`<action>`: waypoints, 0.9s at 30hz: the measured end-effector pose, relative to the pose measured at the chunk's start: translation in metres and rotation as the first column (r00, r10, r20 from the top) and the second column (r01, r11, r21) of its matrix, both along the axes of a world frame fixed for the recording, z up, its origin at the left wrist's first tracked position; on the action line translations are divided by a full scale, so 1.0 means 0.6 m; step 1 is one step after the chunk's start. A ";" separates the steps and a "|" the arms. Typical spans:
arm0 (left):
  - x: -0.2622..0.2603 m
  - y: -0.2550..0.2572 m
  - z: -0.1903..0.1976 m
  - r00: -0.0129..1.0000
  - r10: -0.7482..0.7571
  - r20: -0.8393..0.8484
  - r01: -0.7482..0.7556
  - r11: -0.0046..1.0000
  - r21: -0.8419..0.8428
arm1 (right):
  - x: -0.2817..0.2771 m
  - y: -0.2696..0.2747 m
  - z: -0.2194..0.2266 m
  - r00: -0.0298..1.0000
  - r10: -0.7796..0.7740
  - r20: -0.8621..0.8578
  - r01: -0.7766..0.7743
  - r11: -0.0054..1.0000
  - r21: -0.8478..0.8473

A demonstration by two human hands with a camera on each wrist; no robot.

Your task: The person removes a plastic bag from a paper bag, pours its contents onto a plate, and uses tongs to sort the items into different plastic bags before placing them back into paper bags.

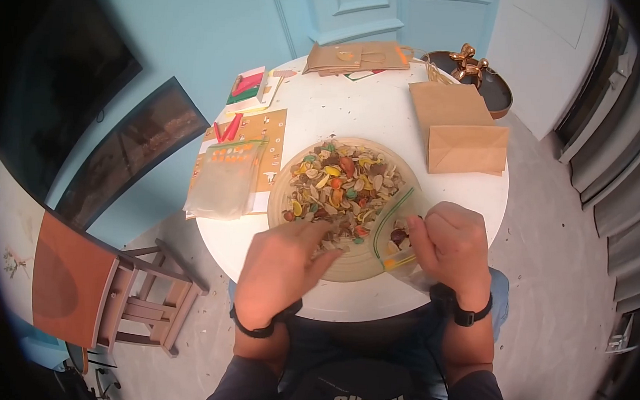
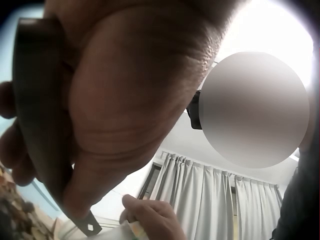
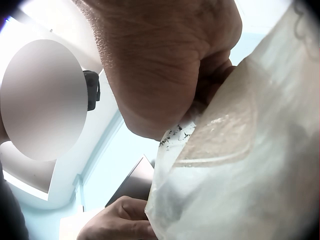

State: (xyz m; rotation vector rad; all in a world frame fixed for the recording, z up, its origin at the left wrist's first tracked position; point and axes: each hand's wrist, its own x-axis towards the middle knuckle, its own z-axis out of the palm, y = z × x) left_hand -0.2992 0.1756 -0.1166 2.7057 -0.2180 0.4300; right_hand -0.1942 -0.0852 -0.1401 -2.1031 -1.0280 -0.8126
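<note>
Bag (image 1: 385, 233) gripped at tray's (image 1: 283, 176) near-right edge

The right hand (image 1: 453, 241) is gripping the bag, which is overlapping the round tray's near-right edge and containing some pieces. Left of the bag, the left hand (image 1: 281, 263) is reaching into the dried mix (image 1: 343, 179) near the tray's near-left edge, open, thumb apart from its fingers.

Upper centre: wall (image 1: 199, 17), light blue | centre: table (image 1: 325, 112), white; plate (image 1: 356, 271), beige; dried pieces (image 1: 343, 179), mottled tan, brown, yellow, orange, green | right of centre: zip bag (image 1: 399, 250), see-through, green seal | left: printed sheet (image 1: 274, 142), orange-brown, white motifs | upper right: figurine (image 1: 467, 62), shiny copper | bottom: shirt (image 1: 293, 393), dark, pale lettering
</note>
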 end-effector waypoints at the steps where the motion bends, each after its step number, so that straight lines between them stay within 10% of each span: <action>1: -0.001 0.009 0.001 0.997 0.065 -0.035 -0.065 0.998 0.016 | 0.000 -0.001 0.000 1.000 0.002 0.003 -0.002 1.000 0.005; 5: -0.001 0.042 -0.010 0.951 0.236 -0.199 -0.206 0.965 0.159 | -0.003 -0.002 0.003 1.000 -0.004 0.000 0.004 1.000 0.010; 27: 0.015 0.055 -0.042 0.977 0.164 -0.136 -0.138 0.973 0.187 | -0.001 0.006 0.000 1.000 0.003 0.006 -0.003 1.000 0.001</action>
